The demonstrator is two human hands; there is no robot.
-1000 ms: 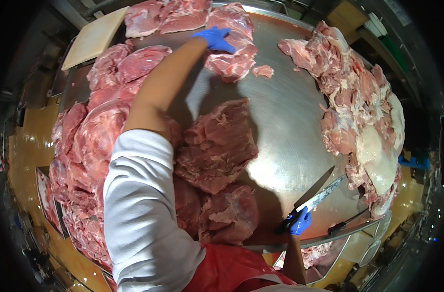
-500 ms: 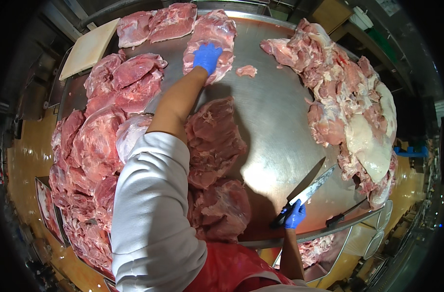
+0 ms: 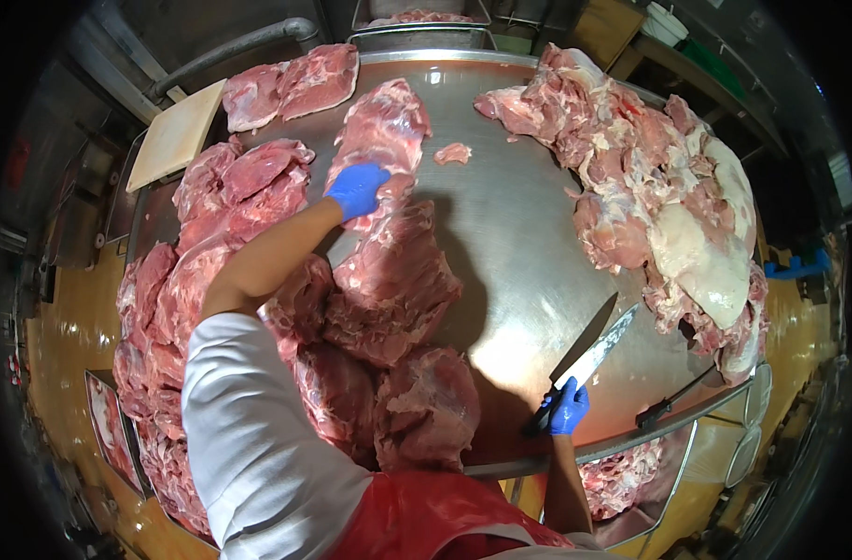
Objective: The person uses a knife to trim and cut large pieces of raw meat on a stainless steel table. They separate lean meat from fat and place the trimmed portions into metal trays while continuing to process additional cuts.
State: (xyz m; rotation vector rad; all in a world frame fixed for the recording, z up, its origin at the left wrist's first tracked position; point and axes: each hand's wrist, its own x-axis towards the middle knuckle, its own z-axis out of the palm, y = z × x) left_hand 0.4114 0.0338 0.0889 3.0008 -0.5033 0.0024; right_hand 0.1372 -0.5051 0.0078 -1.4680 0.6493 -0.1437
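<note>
At the far left a pale cutting board (image 3: 177,135) lies beyond a big heap of meat (image 3: 179,294). Next, my blue-gloved left hand (image 3: 359,190) rests on the near end of a long slab (image 3: 386,121), which lies toward the far side of the metal table (image 3: 529,243); I can't tell whether my fingers grip it. Darker chunks (image 3: 398,289) sit just nearer me. My right hand (image 3: 569,411) is wrapped round a knife (image 3: 599,353), blade pointing away. Rightmost is a pile of fatty cuts (image 3: 669,196).
</note>
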